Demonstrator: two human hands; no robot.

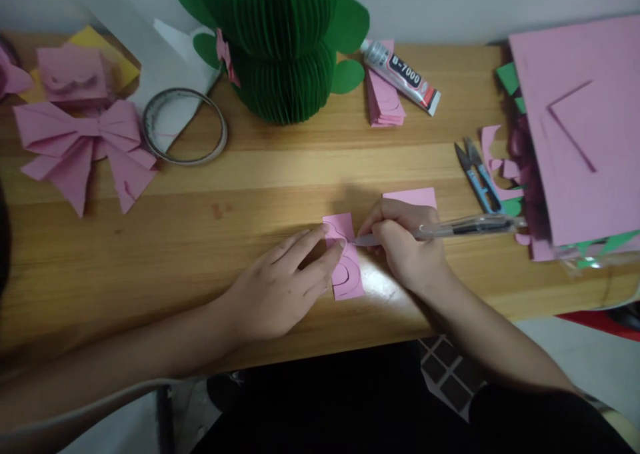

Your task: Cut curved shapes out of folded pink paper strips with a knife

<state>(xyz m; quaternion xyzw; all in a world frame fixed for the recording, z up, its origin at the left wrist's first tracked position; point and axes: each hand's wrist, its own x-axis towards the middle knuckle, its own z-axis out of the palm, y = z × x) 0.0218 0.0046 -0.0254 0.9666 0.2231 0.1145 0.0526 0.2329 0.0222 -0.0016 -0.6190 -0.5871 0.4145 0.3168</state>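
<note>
A small pink paper strip (pixel 354 282) with curved dark lines drawn on it lies near the front of the wooden table. My left hand (pixel 285 284) rests beside it, fingers stretched out and fingertips pressing on its left part. In my right hand (pixel 407 244) is a clear-barrelled pen (pixel 465 226), gripped low, its tip at the strip's right edge. Partly under my right hand, another pink paper piece (pixel 413 196) shows its upper edge.
Behind stand a green honeycomb paper figure (pixel 285 61), a glue tube (pixel 403 74) and stacked pink slips (pixel 383 104). A tape roll (pixel 223 134) and pink paper bow (pixel 83 137) lie left. Thread snips (pixel 480 177), paper scraps (pixel 507 169) and pink sheets (pixel 610 141) are right.
</note>
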